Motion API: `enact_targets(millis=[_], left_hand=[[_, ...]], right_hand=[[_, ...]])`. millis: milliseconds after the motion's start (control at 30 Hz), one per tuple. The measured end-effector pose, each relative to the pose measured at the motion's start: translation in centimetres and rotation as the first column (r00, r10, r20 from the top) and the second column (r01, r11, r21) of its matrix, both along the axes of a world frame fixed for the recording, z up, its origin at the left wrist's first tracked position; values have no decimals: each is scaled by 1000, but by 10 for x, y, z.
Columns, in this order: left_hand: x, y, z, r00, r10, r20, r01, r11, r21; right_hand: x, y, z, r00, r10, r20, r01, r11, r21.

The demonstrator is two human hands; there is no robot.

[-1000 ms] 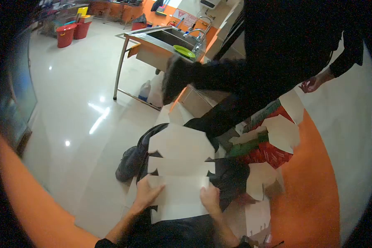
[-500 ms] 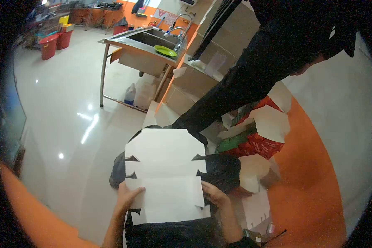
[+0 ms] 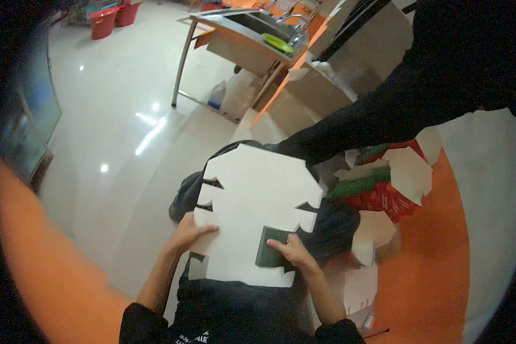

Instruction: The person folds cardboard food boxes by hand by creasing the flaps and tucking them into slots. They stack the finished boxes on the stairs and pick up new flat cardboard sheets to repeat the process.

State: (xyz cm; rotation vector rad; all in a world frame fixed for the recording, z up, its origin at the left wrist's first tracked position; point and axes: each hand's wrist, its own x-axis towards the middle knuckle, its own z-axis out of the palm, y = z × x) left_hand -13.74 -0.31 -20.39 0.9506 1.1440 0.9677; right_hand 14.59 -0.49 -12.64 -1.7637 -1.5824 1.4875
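Observation:
A white die-cut cardboard sheet (image 3: 258,189) with notched sides lies across my lap. My left hand (image 3: 190,234) grips its left edge, thumb on top and fingers underneath. On the right side, my right hand (image 3: 292,251) holds a side flap that is folded inward, its dark green printed face (image 3: 268,247) turned up, with the thumb pressing on it. Flat white paper areas show between the two hands.
Red and green printed cardboard pieces (image 3: 384,195) lie to the right on the orange floor (image 3: 424,258). Another person's dark-clothed leg (image 3: 350,126) reaches in from the upper right. Ahead stand a metal sink (image 3: 241,28) with a green plate (image 3: 278,43) and red buckets (image 3: 104,23).
The right side flap has been folded inward, showing its green face. The sheet has tilted and my right hand has moved onto the flap. The view has shifted, and the other person's hand is out of sight.

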Motion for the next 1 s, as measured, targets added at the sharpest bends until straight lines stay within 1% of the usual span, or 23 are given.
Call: enact_targets(millis=[33,67,100,133,167,233,267,367,400,467,500,533,567,633,667,733,800,833,867,967,1000], left_hand=[[-1,-2,0,999,22,-36,-21,1000,12],[0,-1,2,997,33,-72,-31,999,31],[4,-1,5,994,35,-104,-30,998,48],[6,-4,14,999,54,7,-54,997,48],[7,-3,7,996,69,50,-70,997,15],[8,-8,30,997,66,39,-63,995,-80],[9,-6,21,996,78,42,-76,996,-52],[11,-6,21,994,107,3,-107,994,-22],[13,-7,21,994,105,9,-105,994,-31],[13,-9,20,994,109,19,-109,993,-44],[11,-9,19,992,125,20,-125,992,-7],[14,-9,15,990,138,34,-139,990,28],[13,-7,13,988,148,52,-152,986,65],[14,-7,11,989,127,77,-132,989,59],[14,-7,12,989,119,89,-124,991,52],[15,-8,22,993,113,42,-115,993,36],[16,-11,29,992,125,5,-125,992,32],[17,-12,31,990,139,-2,-138,990,40],[18,-12,32,988,153,-9,-152,987,49],[18,-9,17,985,167,-37,-165,985,54],[17,-8,12,982,176,-61,-173,983,58]], right_hand=[[-1,0,0,1000,-9,-5,9,1000,-2],[5,3,-10,997,18,73,-20,999,28],[11,5,-20,996,37,84,-45,995,93],[14,5,-23,990,43,132,-57,993,103],[17,5,-25,982,49,180,-69,992,105],[12,3,-19,988,28,151,-43,994,98],[16,2,-30,996,29,90,-45,983,178],[9,0,-18,995,25,96,-42,984,174],[9,0,-17,992,34,125,-60,976,209],[18,-2,-22,993,32,110,-50,985,166],[20,0,-23,995,34,89,-47,988,145],[23,1,-16,979,9,203,-4,1000,-25],[27,-1,-17,988,-62,139,58,998,32],[35,-12,-17,982,-188,4,186,973,137],[40,-15,-15,969,-238,-73,246,958,149],[36,-23,5,918,-323,-232,363,919,155],[28,-24,15,984,-176,23,164,951,262],[24,-24,21,981,-107,159,56,953,297],[16,-27,29,976,-92,198,22,944,328],[36,-25,7,979,-183,93,146,937,317],[39,-25,9,964,-248,-91,261,950,174]])
